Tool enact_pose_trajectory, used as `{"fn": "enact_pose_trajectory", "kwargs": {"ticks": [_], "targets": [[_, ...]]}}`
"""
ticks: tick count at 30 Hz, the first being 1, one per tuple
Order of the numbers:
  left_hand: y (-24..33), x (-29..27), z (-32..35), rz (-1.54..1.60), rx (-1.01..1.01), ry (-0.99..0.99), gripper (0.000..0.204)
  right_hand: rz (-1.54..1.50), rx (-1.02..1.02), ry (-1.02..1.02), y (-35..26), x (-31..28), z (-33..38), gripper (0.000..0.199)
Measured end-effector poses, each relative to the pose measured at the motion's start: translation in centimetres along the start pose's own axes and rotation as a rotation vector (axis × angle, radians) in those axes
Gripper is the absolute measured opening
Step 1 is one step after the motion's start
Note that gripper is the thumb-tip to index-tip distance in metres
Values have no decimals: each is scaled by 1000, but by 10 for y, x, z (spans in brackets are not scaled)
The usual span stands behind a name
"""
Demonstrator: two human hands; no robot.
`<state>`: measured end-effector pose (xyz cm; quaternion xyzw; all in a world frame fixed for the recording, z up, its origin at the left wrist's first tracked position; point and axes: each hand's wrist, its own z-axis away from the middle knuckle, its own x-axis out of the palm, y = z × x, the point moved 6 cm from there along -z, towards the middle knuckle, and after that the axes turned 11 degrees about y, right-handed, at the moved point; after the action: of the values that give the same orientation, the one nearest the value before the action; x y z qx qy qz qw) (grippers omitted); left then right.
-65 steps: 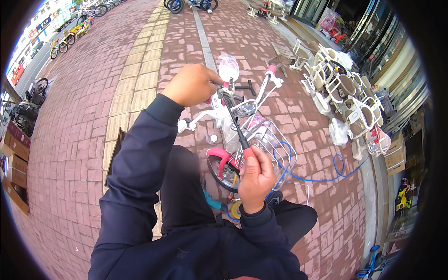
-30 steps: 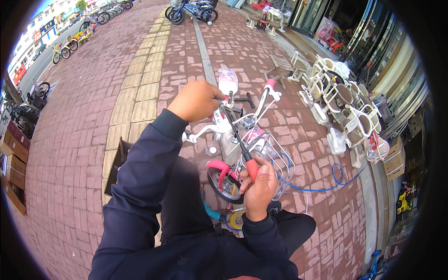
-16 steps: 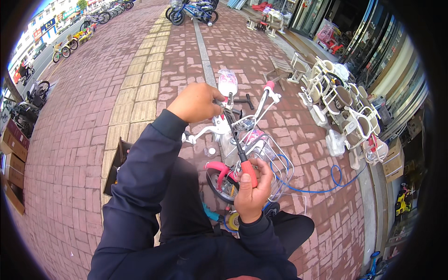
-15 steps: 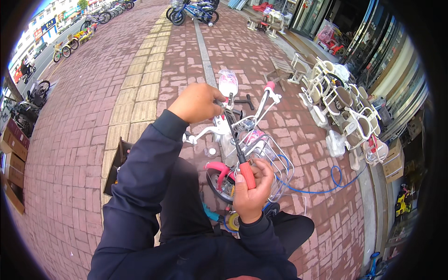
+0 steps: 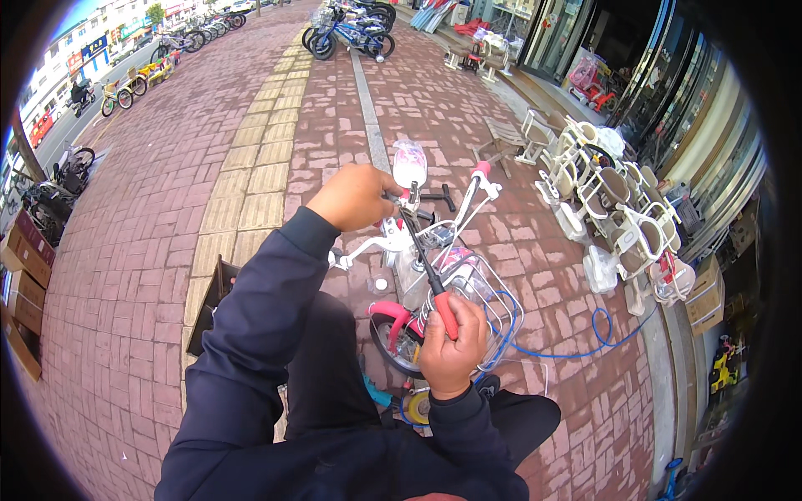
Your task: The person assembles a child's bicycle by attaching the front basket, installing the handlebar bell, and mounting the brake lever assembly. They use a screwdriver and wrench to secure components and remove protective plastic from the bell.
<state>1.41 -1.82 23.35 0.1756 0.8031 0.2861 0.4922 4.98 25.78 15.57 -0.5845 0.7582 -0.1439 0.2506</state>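
A small white and pink child's bicycle (image 5: 434, 275) stands on the brick pavement in front of me, with a wire basket (image 5: 489, 305) on its front. My left hand (image 5: 355, 196) is closed around the left end of the handlebar, next to the plastic-wrapped pink grip (image 5: 409, 163). My right hand (image 5: 451, 346) grips the red handle of a long black tool (image 5: 426, 263). The tool's tip reaches up to the handlebar stem near my left hand. The other pink grip (image 5: 480, 169) points up at the right.
White child seats and frames (image 5: 601, 192) are stacked at the right beside a shopfront. A blue hose (image 5: 576, 351) lies on the bricks. Cardboard (image 5: 213, 301) rests at my left. Parked bicycles (image 5: 347, 29) stand far ahead. Boxes (image 5: 21, 284) line the left edge.
My right hand with the red-handled tool has shifted slightly along the bicycle's front, and the view has tilted a little. My left hand has stayed on the handlebar.
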Motion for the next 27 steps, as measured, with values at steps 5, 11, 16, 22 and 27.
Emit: {"fn": "enact_pose_trajectory", "kwargs": {"ticks": [5, 11, 16, 22, 27], "targets": [[0, 2, -1, 16, 20, 9, 30, -361, 648, -55, 15, 8, 14, 33], [-5, 2, -1, 5, -53, 7, 29, -47, 93, -3, -6, 4, -4, 34], [-4, 2, -1, -25, -43, 13, 29, -182, 223, 40, 8, 3, -1, 38], [-3, 2, 0, -5, -44, 18, 29, -123, 293, -25, 12, 7, -2, 42], [-1, 1, -1, -7, -58, 11, 30, 1, -18, 59, -5, 0, -13, 43]]}}
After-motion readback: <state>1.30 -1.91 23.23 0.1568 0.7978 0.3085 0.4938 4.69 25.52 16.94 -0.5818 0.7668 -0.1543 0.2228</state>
